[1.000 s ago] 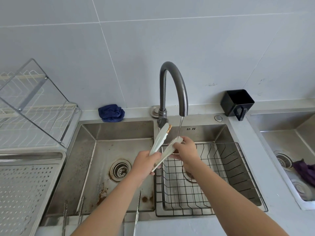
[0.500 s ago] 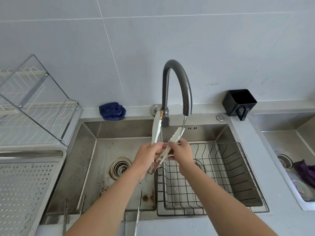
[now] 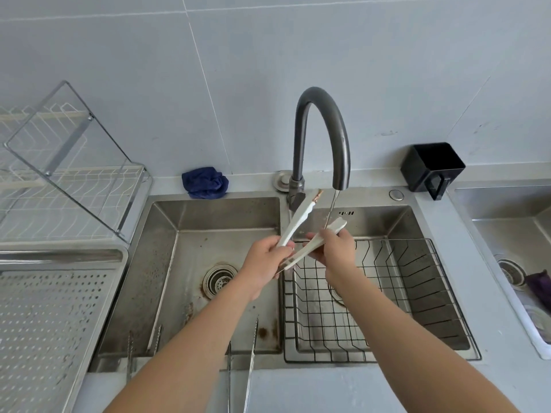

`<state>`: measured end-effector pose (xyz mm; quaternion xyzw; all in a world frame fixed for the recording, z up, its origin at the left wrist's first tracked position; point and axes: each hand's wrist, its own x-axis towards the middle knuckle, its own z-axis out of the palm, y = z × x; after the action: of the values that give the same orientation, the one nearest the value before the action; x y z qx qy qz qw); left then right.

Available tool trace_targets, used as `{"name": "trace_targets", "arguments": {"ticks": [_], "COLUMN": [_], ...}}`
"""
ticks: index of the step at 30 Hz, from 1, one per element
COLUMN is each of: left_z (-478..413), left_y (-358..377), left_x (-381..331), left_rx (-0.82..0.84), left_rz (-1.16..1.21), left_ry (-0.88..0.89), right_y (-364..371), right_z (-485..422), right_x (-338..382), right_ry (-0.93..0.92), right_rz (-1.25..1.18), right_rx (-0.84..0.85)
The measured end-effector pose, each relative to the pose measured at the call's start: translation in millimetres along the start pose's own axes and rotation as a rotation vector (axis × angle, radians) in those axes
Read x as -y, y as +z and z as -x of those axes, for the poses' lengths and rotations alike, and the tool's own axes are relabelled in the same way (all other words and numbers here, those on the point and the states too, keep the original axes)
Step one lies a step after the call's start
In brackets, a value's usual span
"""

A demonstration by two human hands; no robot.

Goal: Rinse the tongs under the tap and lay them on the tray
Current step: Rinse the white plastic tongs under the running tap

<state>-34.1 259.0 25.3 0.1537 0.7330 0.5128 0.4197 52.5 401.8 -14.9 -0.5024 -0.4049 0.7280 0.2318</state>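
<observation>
Both the left hand [image 3: 262,260] and right hand [image 3: 335,251] grip the white plastic tongs [image 3: 301,231], arms spread, under the grey arched tap [image 3: 322,138]. A black wire basket [image 3: 417,293] sits in the right steel sink basin [image 3: 387,216]; another steel pair of tongs [image 3: 252,353] leans in the left basin.

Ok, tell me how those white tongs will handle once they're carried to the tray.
The white tongs are probably slippery: the tap's stream runs onto one arm. They likely spring apart, since the arms splay wide while both the left hand and right hand keep a grip. They look thin and plastic, so probably light.
</observation>
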Motion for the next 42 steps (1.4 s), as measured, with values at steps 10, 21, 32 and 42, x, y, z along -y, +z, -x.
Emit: {"name": "trace_targets", "arguments": {"ticks": [10,21,32,42], "left_z": [6,18,27,23], "left_y": [-10,-12,0,9], "left_x": [7,40,39,31], "left_rx": [-0.083,-0.300,-0.297,-0.046], "left_rz": [-0.104,-0.201,-0.043,0.241], "left_ry": [0.056,0.082,0.063,-0.114], "right_y": [0,-9,-4,6], "right_z": [4,7,7,14], "right_x": [-2,-6,3,6], "right_ry": [-0.062,-0.101,-0.034,0.123], "right_rz": [-0.051,0.204,0.053,-0.338], "right_rx": [-0.055,0.008,0.092,0.328]}}
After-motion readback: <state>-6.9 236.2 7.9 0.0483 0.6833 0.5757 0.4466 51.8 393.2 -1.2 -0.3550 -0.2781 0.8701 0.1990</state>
